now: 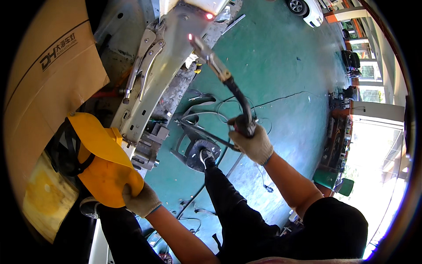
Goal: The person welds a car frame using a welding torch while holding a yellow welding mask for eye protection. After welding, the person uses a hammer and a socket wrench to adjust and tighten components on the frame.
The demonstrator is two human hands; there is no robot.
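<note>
My right hand (pixel 252 143), in a pale knit glove, is wrapped round the handle of a MIG welding torch (pixel 222 72). The torch reaches up and left, its tip near a bare metal car rail (pixel 143 110). One red glow shows at the tip and another on the metal. Locking pliers (pixel 146 61) lie along the rail, apparently clamped to it. My gloved left hand (pixel 141 200) grips the lower edge of a yellow welding mask (pixel 103 141), its black headband facing left. The mask is held low, beside the near end of the rail.
A cardboard sheet (pixel 48 92) covers the left side. Below the rail sits a metal clamp (pixel 149 147). My foot rests on a dark flat base (pixel 200 154) among cables on the green floor (pixel 272 75). A white car (pixel 305 11) stands far off.
</note>
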